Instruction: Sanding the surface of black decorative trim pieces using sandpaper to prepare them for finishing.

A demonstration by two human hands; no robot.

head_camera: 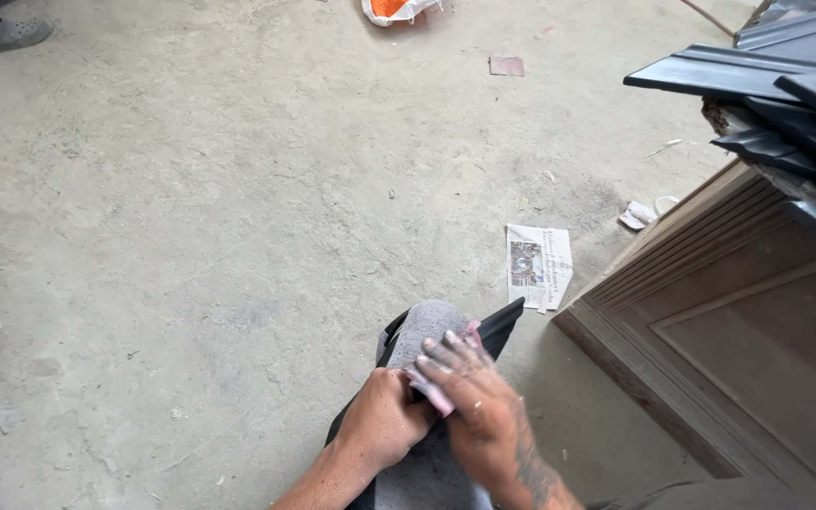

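Observation:
A black moulding strip (501, 328) lies across my knee, which is covered in grey cloth (424, 326). My left hand (382, 423) is closed around the strip near its middle. My right hand (477, 397) presses a pink piece of sanding paper (432, 389) flat against the strip, fingers spread over it. The strip's lower end is hidden behind my arms.
A brown wooden panelled door (748, 331) lies at the right, with several black moulding strips (767, 85) stacked on it. A newspaper scrap (538, 264) lies on the concrete floor. An orange-and-white bag (391, 9) sits at the top; another person's grey shoe (13, 34) shows top left.

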